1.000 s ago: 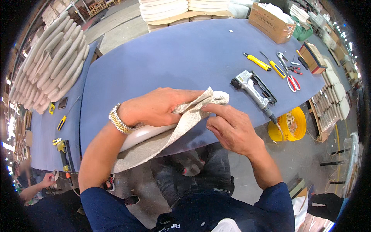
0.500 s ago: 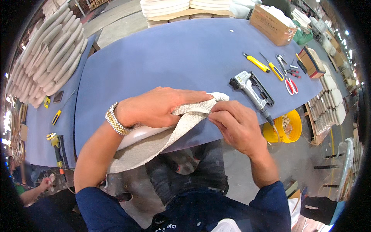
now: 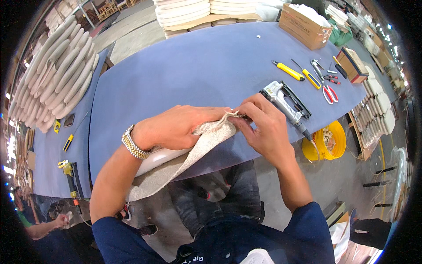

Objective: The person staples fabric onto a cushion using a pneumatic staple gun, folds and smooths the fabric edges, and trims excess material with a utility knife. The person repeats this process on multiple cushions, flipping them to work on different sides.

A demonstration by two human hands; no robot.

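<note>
A beige woven fabric piece (image 3: 187, 163) is wrapped over a white padded piece (image 3: 160, 161) at the near edge of the blue-covered table. My left hand (image 3: 173, 125) presses down on the padded piece, its fingers gripping the folded fabric. At the far right end of the fold, my right hand (image 3: 265, 125) pinches the fabric's gathered edge between thumb and fingers. The two hands' fingertips nearly meet there. Much of the padded piece is hidden under my left hand and the cloth. A silver staple gun (image 3: 281, 99) lies just beyond my right hand.
Yellow utility knife (image 3: 288, 70), yellow-handled screwdriver (image 3: 311, 78) and red-handled scissors (image 3: 329, 93) lie at the right. A yellow bucket (image 3: 311, 151) stands below the right edge. A cardboard box (image 3: 303, 27) sits at the back; padded pieces (image 3: 55, 72) are stacked left. Another person's hand (image 3: 61, 220) shows lower left.
My right hand has moved up and slightly left, bringing the fabric edge into a tighter gathered fold. My left hand keeps its hold. The whole view has shifted a little.
</note>
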